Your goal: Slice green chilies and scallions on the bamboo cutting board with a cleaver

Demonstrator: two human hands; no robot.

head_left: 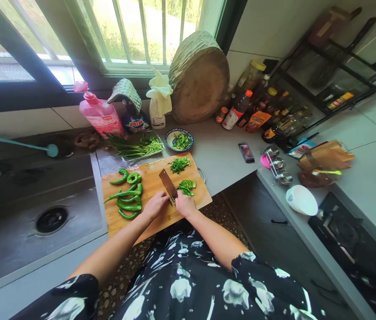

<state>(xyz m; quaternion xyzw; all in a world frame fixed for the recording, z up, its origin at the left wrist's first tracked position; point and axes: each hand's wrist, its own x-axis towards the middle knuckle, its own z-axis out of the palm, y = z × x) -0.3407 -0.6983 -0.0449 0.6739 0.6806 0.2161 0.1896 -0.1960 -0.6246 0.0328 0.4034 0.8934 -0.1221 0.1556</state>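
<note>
My right hand (184, 204) is closed round the handle of a cleaver (168, 183), whose broad blade points away from me over a wooden cutting board (154, 171). Close to the blade's left side, my left hand (155, 205) is closed on a green pepper (170, 202); only its small end shows. Sliced green pepper (187, 186) lies just right of the cleaver, touching or close to my right hand. Beyond it sits a pile of chopped greens (179, 165). Several whole green peppers (130, 203) lie along the board's left side.
A steel sink (74, 178) adjoins the board on the left. Behind the board are garlic chives (141, 147) on plastic and a patterned bowl (179, 130) of cut greens. A phone (246, 152) lies to the right. Bottles (238, 111) and a round wooden block (201, 84) line the wall.
</note>
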